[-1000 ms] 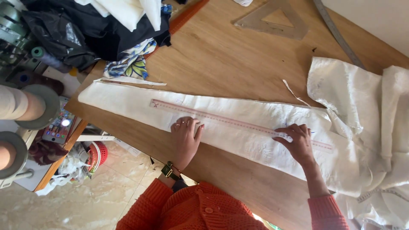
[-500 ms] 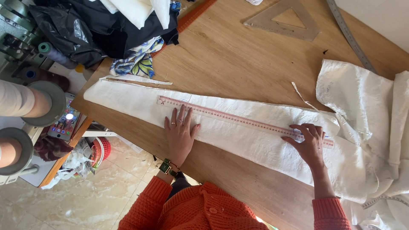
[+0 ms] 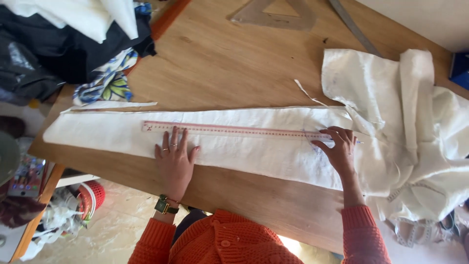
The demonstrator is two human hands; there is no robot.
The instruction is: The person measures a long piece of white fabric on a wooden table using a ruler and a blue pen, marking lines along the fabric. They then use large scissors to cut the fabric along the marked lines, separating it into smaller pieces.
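A long white fabric strip (image 3: 97, 134) lies flat across the wooden table (image 3: 220, 63). A long clear ruler with red markings (image 3: 234, 129) rests on it lengthwise. My left hand (image 3: 176, 161) lies flat with fingers spread, its fingertips on the ruler near the ruler's left end. My right hand (image 3: 338, 149) is at the ruler's right end, fingers curled around a thin pen whose tip (image 3: 360, 143) pokes out to the right. Faint pen marks show on the fabric beside that hand. Both sleeves are orange knit, and a watch sits on my left wrist.
The strip runs into bunched white fabric (image 3: 415, 122) at the right. A clear set square (image 3: 273, 14) and a long metal strip (image 3: 351, 27) lie at the far edge. Dark clothes (image 3: 58, 49) and a leaf-print cloth (image 3: 110, 83) pile at the left. A red basket (image 3: 93, 195) stands on the floor.
My left hand has flattened and spread its fingers up against the ruler. My right hand has stayed at the ruler's right end. The view has shifted slightly.
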